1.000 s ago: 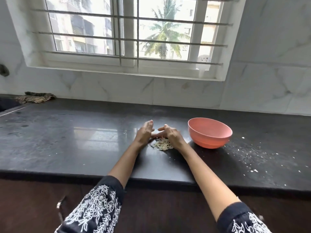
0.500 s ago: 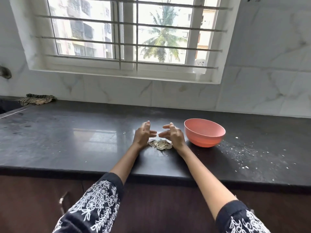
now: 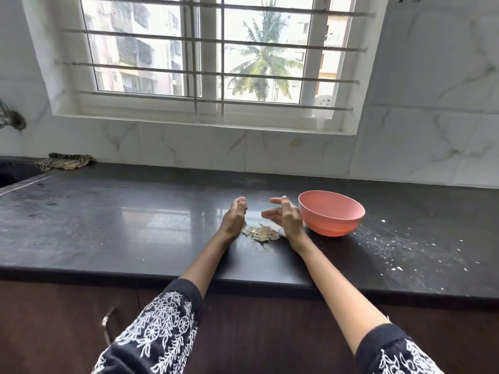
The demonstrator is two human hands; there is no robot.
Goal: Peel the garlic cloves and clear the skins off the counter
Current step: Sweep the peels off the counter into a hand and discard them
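- A small pile of garlic skins (image 3: 261, 233) lies on the dark counter (image 3: 113, 225), near the front edge, between the two hands.
- The left hand (image 3: 234, 217) stands on edge at the pile's 9 o'clock, fingers loosely curled, holding nothing.
- The right hand (image 3: 286, 215) stands at the pile's 3 o'clock, fingers relaxed and spread, empty.
- A pink bowl (image 3: 331, 216) sits just beyond the right hand, at 3 o'clock.
- White flecks (image 3: 399, 247) scatter farther right.
- A striped cloth (image 3: 66, 161) lies at 10 o'clock by the wall.
- No writing or labels can be read.
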